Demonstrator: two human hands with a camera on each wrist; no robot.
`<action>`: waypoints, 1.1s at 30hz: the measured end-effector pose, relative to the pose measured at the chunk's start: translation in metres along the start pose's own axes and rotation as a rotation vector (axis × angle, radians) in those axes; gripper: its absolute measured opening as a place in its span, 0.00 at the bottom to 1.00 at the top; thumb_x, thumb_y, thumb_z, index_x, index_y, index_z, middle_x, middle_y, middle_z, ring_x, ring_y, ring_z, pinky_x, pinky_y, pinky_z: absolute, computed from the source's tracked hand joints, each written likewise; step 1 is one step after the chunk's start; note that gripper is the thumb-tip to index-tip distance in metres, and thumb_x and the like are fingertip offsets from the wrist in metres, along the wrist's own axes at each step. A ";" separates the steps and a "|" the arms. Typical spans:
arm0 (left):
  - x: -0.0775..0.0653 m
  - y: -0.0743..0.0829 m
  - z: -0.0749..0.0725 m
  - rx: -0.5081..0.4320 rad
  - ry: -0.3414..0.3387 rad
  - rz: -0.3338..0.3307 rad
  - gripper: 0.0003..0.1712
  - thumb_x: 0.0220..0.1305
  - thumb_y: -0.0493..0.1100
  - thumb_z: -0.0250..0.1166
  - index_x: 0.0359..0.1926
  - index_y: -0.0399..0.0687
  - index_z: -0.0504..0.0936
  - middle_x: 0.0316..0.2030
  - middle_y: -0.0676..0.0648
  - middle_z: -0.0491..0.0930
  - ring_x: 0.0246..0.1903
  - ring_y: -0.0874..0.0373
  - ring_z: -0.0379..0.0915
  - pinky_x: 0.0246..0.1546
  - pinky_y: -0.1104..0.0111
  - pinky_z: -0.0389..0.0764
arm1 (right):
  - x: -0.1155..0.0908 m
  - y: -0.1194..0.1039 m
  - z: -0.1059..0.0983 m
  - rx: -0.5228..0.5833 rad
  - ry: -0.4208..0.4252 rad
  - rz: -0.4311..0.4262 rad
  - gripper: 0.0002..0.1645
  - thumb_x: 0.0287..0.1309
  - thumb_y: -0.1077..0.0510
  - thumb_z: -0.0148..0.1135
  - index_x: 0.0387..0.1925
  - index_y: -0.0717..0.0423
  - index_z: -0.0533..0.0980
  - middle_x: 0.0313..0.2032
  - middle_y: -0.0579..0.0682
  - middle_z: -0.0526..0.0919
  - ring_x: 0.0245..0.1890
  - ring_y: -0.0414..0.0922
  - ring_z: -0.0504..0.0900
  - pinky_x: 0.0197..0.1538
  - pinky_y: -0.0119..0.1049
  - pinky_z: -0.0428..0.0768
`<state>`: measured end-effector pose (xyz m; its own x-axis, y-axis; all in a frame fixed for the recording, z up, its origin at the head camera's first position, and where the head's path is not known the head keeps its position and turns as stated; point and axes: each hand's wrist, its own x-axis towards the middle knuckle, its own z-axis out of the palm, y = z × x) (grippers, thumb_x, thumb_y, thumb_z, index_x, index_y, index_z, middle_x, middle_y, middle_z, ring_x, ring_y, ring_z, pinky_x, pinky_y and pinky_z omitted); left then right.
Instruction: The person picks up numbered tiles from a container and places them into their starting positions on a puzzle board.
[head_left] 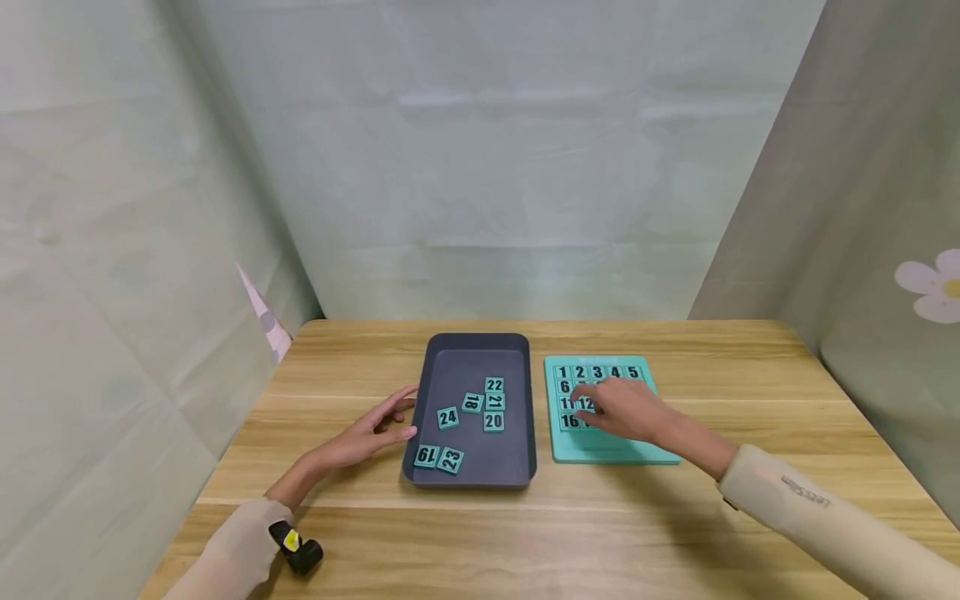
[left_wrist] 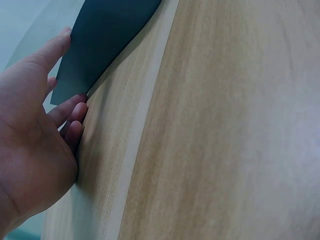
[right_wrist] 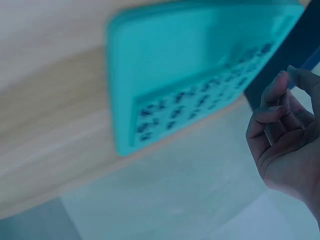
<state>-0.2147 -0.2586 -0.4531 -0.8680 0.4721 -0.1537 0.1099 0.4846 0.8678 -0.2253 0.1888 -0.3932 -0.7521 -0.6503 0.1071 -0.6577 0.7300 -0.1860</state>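
My left hand (head_left: 366, 435) rests beside the dark grey tray (head_left: 468, 358), fingers spread, with fingertips at its left wall. In the left wrist view the fingers lie along the tray's outer side (left_wrist: 107, 40). Several teal number tiles lie loose in the tray, among them 24 (head_left: 447, 417), 20 (head_left: 493, 422) and 23 (head_left: 450, 461). Over the teal number board (head_left: 611, 452) is my right hand (head_left: 628, 408), thumb and index finger bent near its left columns. No tile shows between those fingers. Rows of tiles starting 1, 6, 11 and 16 fill the board's upper part; the hand hides some.
The wooden table (head_left: 480, 542) carries the tray and, to its right, the board. Pale cloth (head_left: 510, 167) hangs behind the table and on both sides. A black wrist device (head_left: 300, 550) sits at the left sleeve.
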 end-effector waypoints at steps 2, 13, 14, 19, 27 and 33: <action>0.000 0.000 0.000 0.001 0.000 0.001 0.39 0.77 0.51 0.58 0.81 0.64 0.50 0.77 0.37 0.59 0.65 0.44 0.58 0.62 0.53 0.62 | 0.009 -0.006 -0.004 -0.004 -0.010 -0.009 0.12 0.63 0.52 0.70 0.47 0.50 0.85 0.11 0.35 0.69 0.14 0.30 0.62 0.18 0.26 0.59; 0.002 0.004 0.001 0.003 -0.002 -0.018 0.40 0.77 0.52 0.58 0.81 0.65 0.49 0.77 0.38 0.59 0.65 0.44 0.58 0.63 0.53 0.61 | 0.072 -0.052 0.003 -0.078 -0.100 -0.086 0.15 0.66 0.49 0.68 0.50 0.51 0.84 0.17 0.44 0.81 0.16 0.35 0.75 0.18 0.30 0.68; 0.003 0.004 0.002 0.002 -0.005 -0.017 0.40 0.77 0.52 0.57 0.81 0.65 0.49 0.78 0.38 0.59 0.66 0.44 0.58 0.63 0.53 0.61 | 0.078 -0.056 0.005 -0.093 -0.120 -0.096 0.16 0.65 0.48 0.69 0.50 0.51 0.84 0.20 0.45 0.84 0.17 0.36 0.76 0.19 0.31 0.70; 0.006 0.006 0.004 0.002 -0.008 -0.014 0.40 0.77 0.51 0.58 0.81 0.65 0.49 0.77 0.38 0.59 0.65 0.43 0.58 0.62 0.53 0.62 | 0.105 -0.072 0.014 -0.168 -0.216 -0.095 0.22 0.65 0.43 0.68 0.54 0.51 0.83 0.34 0.50 0.90 0.22 0.42 0.83 0.25 0.36 0.78; 0.006 0.004 0.007 0.001 -0.004 0.002 0.40 0.77 0.50 0.57 0.82 0.62 0.48 0.77 0.37 0.59 0.64 0.44 0.58 0.61 0.56 0.62 | 0.129 -0.080 0.028 -0.258 -0.317 -0.033 0.23 0.65 0.37 0.65 0.50 0.49 0.82 0.30 0.46 0.84 0.24 0.39 0.79 0.27 0.33 0.74; 0.007 0.005 0.007 -0.017 -0.005 0.001 0.40 0.78 0.50 0.57 0.82 0.65 0.48 0.77 0.38 0.60 0.63 0.45 0.58 0.60 0.56 0.61 | 0.137 -0.083 0.030 -0.290 -0.325 -0.035 0.24 0.64 0.38 0.67 0.54 0.47 0.81 0.32 0.44 0.86 0.25 0.37 0.78 0.28 0.31 0.74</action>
<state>-0.2165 -0.2476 -0.4532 -0.8654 0.4763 -0.1555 0.1020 0.4714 0.8760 -0.2723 0.0331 -0.3920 -0.7071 -0.6743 -0.2128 -0.7022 0.7050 0.0992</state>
